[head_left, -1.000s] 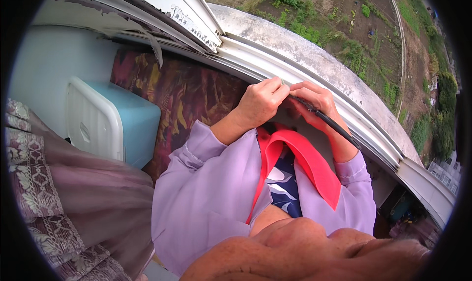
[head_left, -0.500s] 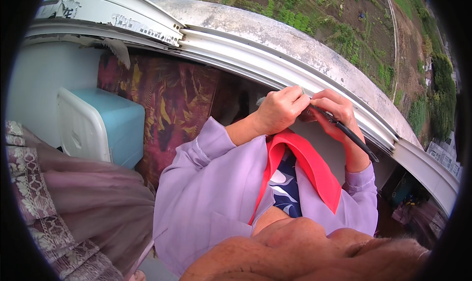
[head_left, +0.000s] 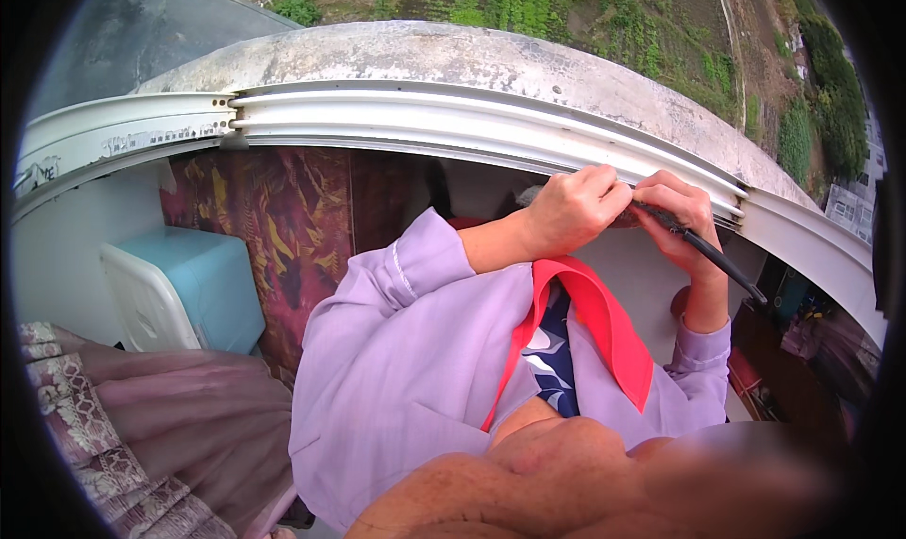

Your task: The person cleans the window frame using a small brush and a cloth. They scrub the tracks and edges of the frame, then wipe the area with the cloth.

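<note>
- Green field (head_left: 491, 10) outside, running along the top of the frame
- White window track (head_left: 425, 114) curving across just below that
- Mauve-brown curtain (head_left: 189, 388), lower left
- Lilac jacket (head_left: 406, 350) on the person, middle
- Blue box (head_left: 217, 289) with a white side, left
- Left hand (head_left: 576, 209), right of centre, fingers curled in; can't tell what they're pinching
- Right hand (head_left: 687, 220) just beside it, fingers gripping the black stick (head_left: 727, 265), which slants down to the right
</note>
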`<state>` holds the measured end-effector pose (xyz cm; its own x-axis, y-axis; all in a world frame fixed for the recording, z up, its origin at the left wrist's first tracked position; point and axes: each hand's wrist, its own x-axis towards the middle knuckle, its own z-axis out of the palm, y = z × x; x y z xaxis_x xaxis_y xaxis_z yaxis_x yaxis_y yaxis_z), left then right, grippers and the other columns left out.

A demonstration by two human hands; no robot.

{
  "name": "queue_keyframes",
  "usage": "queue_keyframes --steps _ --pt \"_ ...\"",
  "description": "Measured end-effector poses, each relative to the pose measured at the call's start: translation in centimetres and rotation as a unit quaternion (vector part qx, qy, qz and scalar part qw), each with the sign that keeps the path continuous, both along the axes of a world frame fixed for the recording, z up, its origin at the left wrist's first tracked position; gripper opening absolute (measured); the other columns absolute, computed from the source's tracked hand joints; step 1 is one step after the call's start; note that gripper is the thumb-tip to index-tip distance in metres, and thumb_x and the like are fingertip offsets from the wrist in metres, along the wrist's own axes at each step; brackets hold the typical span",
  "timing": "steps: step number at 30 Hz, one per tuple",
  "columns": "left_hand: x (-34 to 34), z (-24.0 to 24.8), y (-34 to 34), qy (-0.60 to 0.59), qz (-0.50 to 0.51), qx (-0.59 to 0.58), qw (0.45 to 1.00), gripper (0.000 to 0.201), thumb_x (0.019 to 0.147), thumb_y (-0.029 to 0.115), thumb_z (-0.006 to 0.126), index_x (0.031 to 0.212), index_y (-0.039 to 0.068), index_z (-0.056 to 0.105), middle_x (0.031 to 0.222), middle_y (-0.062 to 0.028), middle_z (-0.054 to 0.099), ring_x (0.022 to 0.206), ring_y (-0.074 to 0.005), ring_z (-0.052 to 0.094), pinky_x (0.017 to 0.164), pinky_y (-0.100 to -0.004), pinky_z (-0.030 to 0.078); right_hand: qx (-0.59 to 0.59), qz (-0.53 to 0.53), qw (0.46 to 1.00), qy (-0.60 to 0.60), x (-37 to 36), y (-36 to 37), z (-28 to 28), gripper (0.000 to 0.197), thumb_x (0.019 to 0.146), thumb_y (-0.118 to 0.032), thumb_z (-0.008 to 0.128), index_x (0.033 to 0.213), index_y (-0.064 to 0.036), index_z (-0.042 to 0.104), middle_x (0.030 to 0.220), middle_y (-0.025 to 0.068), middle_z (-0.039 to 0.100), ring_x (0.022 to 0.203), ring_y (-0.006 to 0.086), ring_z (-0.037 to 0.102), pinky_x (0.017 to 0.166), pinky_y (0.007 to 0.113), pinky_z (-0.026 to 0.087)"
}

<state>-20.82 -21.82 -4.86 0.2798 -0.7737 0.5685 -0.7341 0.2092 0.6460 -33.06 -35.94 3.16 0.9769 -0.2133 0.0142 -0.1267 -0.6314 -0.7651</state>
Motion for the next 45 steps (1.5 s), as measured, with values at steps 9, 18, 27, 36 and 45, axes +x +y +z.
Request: queue_keyframes --steps 9,18,27,36,45 --pt "-7.2 -1.1 -7.3 0.019 -0.057 -0.028 0.998 0.013 0.073 0.006 0.064 0.080 0.004 0.053 0.072 -0.0076 0.047 0.062 -0.0222 0.058 0.047 -0.0326 0.050 -0.025 -0.096 0.994 0.052 -7.9 -4.8 0.7 0.015 0.073 0.007 0.071 0.087 0.0033 0.065 0.077 0.0109 0.062 0.067 0.0222 0.062 0.060 0.030 0.048" --pt "-12.4 -1.5 -12.5 0.069 -0.093 -0.044 0.992 0.013 0.072 0.005 0.063 0.081 0.004 0.053 0.073 -0.0095 0.049 0.061 -0.0259 0.059 0.048 -0.0356 0.050 0.018 -0.235 0.957 0.171 -12.6 -6.9 2.3 0.008 0.082 0.004 0.066 0.090 0.0013 0.066 0.068 0.0081 0.061 0.053 0.0141 0.061 0.048 0.027 0.045" --pt "-13.1 -1.0 -13.5 0.079 -0.101 0.024 0.991 0.011 0.071 0.006 0.064 0.079 0.007 0.056 0.070 -0.0085 0.051 0.055 -0.0269 0.060 0.046 -0.0368 0.049 0.122 -0.386 0.891 0.206 -13.0 -6.0 3.0 0.010 0.087 0.002 0.066 0.096 0.0006 0.068 0.068 0.0046 0.064 0.052 0.0091 0.061 0.045 0.022 0.045" --pt "-11.9 0.9 -13.7 -0.008 -0.109 0.078 0.991 0.009 0.072 0.006 0.062 0.078 0.009 0.056 0.068 -0.0052 0.049 0.058 -0.0215 0.059 0.045 -0.0346 0.047 0.077 -0.459 0.885 0.004 -15.2 -3.3 5.3 0.018 0.083 0.009 0.069 0.100 0.0058 0.066 0.077 0.0093 0.068 0.055 0.0102 0.064 0.048 0.020 0.050" --pt "-14.9 -0.3 -16.6 0.024 -0.132 0.023 0.991 0.013 0.069 0.001 0.062 0.075 0.006 0.053 0.067 -0.0074 0.048 0.057 -0.0237 0.058 0.045 -0.0362 0.046 0.012 -0.434 0.901 0.016 -16.1 -4.7 5.5 0.013 0.085 0.007 0.068 0.097 0.0041 0.065 0.078 0.0107 0.067 0.061 0.0140 0.069 0.052 0.022 0.052"
